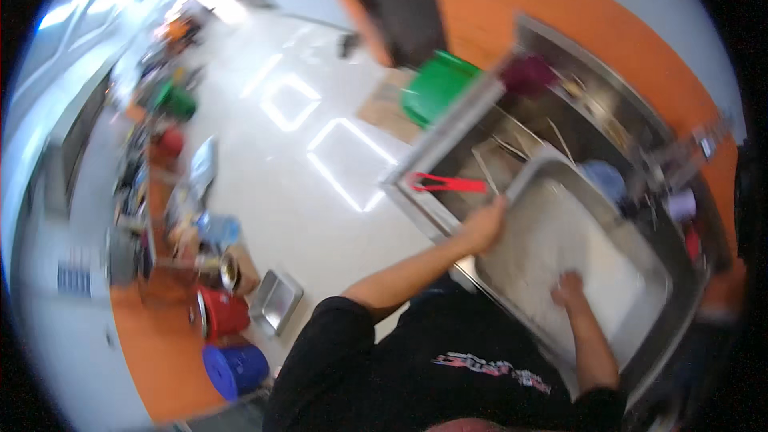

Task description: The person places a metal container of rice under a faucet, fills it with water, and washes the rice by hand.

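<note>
A large rectangular metal pan [630, 252] rests tilted in a stainless steel sink [414, 198]. My left hand [487, 227] grips the pan's near-left rim. Inside the pan, my right hand [569, 289] is down low with its fingers curled. Blur hides whether it holds anything; pale, cloudy liquid or a wet sheen covers the pan's bottom. Just beyond my left hand, a red utensil handle [450, 183] with a loop end lies across the sink's edge. Thin sticks or utensils [510, 147] lie in the sink behind the pan.
A faucet [672, 168] and a lilac cup [681, 205] are at the sink's right. A green bin [438, 87] stands on the floor beyond. Left lie a metal tray [276, 302], a red bucket [223, 312] and a blue bucket [235, 369], by a cluttered shelf [159, 210].
</note>
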Demonstrator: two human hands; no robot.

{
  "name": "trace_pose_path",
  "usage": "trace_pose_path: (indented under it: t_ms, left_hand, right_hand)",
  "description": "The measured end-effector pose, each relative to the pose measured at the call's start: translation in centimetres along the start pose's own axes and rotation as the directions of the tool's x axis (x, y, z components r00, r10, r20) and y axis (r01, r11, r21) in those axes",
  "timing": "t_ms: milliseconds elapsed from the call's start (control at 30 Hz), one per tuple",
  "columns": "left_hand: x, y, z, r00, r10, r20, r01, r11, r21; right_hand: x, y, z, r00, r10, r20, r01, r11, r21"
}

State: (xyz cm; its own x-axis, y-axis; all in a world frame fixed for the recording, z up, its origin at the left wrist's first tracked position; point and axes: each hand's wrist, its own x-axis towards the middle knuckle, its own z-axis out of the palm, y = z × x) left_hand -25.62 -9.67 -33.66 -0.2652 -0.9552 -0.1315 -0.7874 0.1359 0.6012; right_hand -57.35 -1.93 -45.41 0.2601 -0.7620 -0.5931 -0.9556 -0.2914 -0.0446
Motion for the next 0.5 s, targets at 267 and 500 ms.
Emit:
trace_pose_path:
  t_ms: [267, 500]
  left_hand:
    - [-1.8, -0.6, -0.4, 0.997, -0.069, 0.026, 0.071, 0.994, -0.084]
    - [-0.8, 1.1, -1.5, 0.996, -0.063, 0.067, 0.071, 0.990, -0.120]
  right_hand:
    - [-6.6, -0.5, -11.7, 0.901, -0.375, -0.218, 0.397, 0.916, 0.064]
    - [-4.5, 4.5, -6.7, 0.953, 0.009, 0.304, -0.266, -0.461, 0.846]
